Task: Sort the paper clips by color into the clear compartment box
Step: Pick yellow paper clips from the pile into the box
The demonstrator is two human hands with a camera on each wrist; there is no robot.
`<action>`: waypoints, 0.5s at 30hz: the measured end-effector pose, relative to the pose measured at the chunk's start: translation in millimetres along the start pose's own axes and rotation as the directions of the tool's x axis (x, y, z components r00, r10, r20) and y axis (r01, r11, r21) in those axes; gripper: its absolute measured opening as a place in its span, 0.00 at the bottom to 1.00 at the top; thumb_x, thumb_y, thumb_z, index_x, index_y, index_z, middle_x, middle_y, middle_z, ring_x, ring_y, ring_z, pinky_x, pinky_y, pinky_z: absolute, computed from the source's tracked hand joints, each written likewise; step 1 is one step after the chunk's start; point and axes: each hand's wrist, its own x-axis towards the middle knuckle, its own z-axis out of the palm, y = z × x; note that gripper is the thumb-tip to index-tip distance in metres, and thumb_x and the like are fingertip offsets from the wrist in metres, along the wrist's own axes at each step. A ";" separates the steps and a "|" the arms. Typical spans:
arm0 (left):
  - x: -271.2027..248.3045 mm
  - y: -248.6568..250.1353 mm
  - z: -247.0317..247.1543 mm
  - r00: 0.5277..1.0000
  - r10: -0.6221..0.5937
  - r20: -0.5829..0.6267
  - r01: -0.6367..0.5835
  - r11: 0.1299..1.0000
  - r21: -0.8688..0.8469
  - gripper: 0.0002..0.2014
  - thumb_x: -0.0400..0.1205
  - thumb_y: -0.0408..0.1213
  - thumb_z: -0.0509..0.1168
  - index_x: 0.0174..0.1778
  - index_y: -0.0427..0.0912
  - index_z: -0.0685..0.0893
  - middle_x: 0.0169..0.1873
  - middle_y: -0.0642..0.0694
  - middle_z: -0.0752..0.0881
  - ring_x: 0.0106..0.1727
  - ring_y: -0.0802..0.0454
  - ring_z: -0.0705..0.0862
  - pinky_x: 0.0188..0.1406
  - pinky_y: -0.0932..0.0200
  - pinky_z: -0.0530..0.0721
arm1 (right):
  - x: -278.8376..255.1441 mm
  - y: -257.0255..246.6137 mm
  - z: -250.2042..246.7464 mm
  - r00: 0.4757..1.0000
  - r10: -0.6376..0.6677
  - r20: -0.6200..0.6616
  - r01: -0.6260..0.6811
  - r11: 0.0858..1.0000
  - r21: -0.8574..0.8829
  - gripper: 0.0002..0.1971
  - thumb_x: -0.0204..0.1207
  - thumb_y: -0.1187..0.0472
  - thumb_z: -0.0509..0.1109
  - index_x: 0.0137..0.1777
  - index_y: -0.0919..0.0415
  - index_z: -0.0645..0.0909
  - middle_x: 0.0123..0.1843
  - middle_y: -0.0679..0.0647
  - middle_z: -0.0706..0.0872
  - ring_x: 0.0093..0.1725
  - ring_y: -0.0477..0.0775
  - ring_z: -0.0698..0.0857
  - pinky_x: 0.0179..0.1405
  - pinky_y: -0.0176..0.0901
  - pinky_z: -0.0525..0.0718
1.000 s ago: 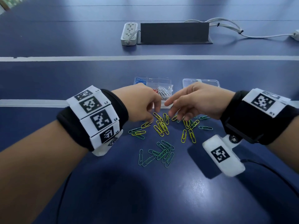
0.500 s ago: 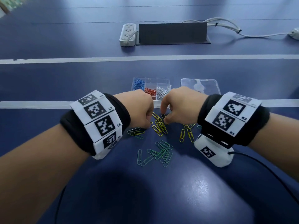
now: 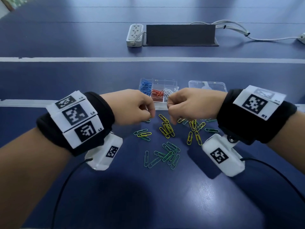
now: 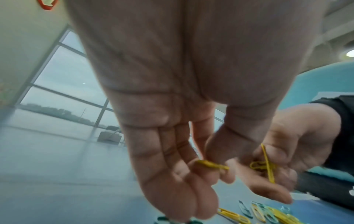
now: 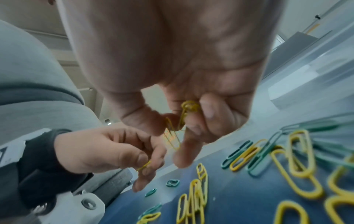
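Observation:
Yellow paper clips (image 3: 166,128) and green paper clips (image 3: 168,154) lie loose on the blue table. Behind them stands the clear compartment box (image 3: 170,84), with blue clips (image 3: 146,86), red clips (image 3: 156,94) and white clips (image 3: 168,93) in separate compartments. My left hand (image 3: 149,115) hovers just left of the yellow pile and pinches one yellow clip (image 4: 211,164) between thumb and fingers. My right hand (image 3: 172,119) is curled just right of it and grips several yellow clips (image 5: 186,112), which also show in the left wrist view as yellow clips (image 4: 265,166).
The box's clear lid (image 3: 208,86) lies right of the box, partly behind my right wrist. A white power strip (image 3: 135,35), a dark stand (image 3: 180,35) and white cables (image 3: 234,28) sit at the far side. White tape lines (image 3: 82,59) cross the table.
My right hand swung in from the right, curled its fingers and closed on yellow clips. Both hands have lifted slightly off the pile. The left hand now pinches a yellow clip.

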 end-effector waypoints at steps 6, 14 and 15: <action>-5.9 -5.0 4.2 0.992 0.009 0.128 0.034 0.943 -0.331 0.06 0.63 0.37 0.57 0.33 0.45 0.75 0.28 0.44 0.80 0.30 0.49 0.77 0.31 0.59 0.77 | 2.4 -2.5 5.6 0.996 0.049 0.080 -0.053 0.997 0.051 0.09 0.74 0.67 0.57 0.41 0.55 0.78 0.28 0.52 0.84 0.23 0.51 0.72 0.21 0.37 0.72; -3.8 -6.5 16.5 0.998 0.048 0.028 -0.053 0.966 0.255 0.11 0.70 0.52 0.73 0.44 0.54 0.85 0.27 0.55 0.73 0.30 0.62 0.72 0.34 0.62 0.71 | 3.3 -10.1 21.5 0.993 0.032 -0.114 -0.075 0.915 -0.396 0.18 0.74 0.49 0.62 0.37 0.65 0.82 0.28 0.56 0.75 0.40 0.62 0.77 0.39 0.41 0.76; -2.3 -6.5 17.6 0.998 0.053 0.022 -0.058 0.960 0.275 0.10 0.70 0.52 0.73 0.44 0.53 0.86 0.28 0.56 0.73 0.31 0.60 0.72 0.37 0.63 0.71 | 2.9 -11.7 23.8 0.994 0.022 -0.111 -0.069 0.897 -0.437 0.18 0.73 0.48 0.65 0.38 0.64 0.83 0.27 0.54 0.74 0.40 0.61 0.77 0.39 0.41 0.75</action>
